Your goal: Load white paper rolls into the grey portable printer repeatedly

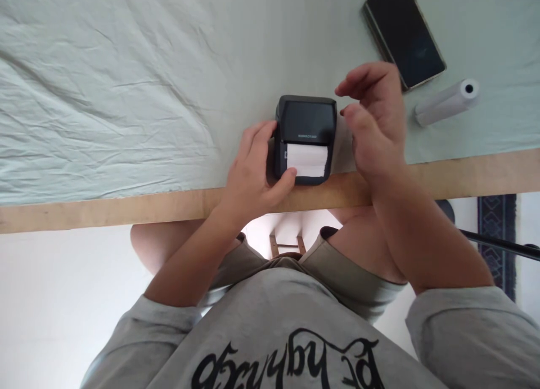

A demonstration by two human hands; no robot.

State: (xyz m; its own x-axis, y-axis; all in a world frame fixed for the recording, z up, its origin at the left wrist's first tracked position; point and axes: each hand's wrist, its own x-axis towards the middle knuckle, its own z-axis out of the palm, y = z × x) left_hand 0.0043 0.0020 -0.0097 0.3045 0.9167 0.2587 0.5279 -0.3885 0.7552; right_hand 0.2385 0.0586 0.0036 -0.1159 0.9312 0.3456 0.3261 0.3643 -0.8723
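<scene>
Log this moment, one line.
left hand: on black printer | right hand: open, beside printer | white paper: printer's near end | white roll, dark-screened device: right of printer

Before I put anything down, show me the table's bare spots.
Bare: the wrinkled cloth left of the left hand, and beyond the printer, left of the phone. Crowded: around the right hand, between printer, phone and paper roll.
</scene>
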